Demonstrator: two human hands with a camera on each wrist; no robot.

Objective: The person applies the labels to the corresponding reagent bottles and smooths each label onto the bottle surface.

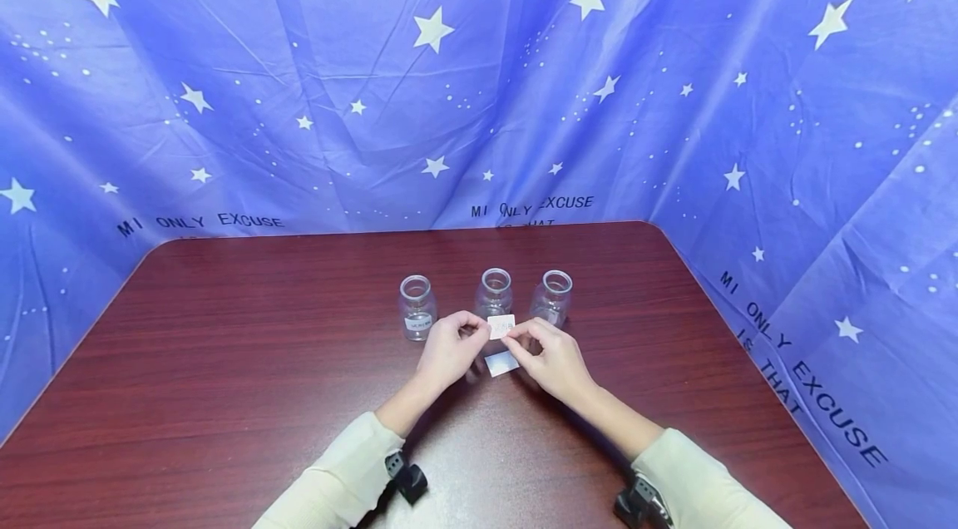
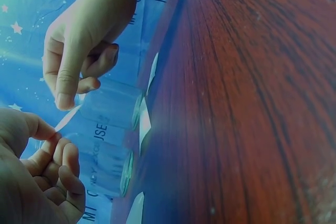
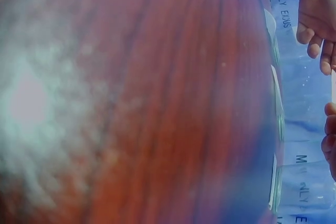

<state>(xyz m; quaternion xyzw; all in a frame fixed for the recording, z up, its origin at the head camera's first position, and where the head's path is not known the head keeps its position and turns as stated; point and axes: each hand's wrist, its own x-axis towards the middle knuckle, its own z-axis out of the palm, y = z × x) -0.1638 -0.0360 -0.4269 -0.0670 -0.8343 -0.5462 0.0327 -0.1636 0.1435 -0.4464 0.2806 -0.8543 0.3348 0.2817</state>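
A small white label (image 1: 501, 327) with faint print is stretched between the two hands, above the table and before the middle glass jar (image 1: 496, 289). My left hand (image 1: 451, 346) pinches its left edge between thumb and forefinger. At the opposite edge, the thumb and forefinger of my right hand (image 1: 552, 356) pinch it too. Seen nearly edge-on in the left wrist view, the label (image 2: 68, 118) is a thin strip between the fingertips. Below the hands, a pale slip of paper (image 1: 502, 363) lies on the table. The right wrist view catches only part of each hand.
A glass jar (image 1: 417, 296) with a white label on its front stands to the left. Another glass jar (image 1: 556, 288) is on the right, partly behind the right hand. All three jars have open mouths. A starry blue curtain (image 1: 359, 55) hangs behind the dark red wooden table (image 1: 262, 329).
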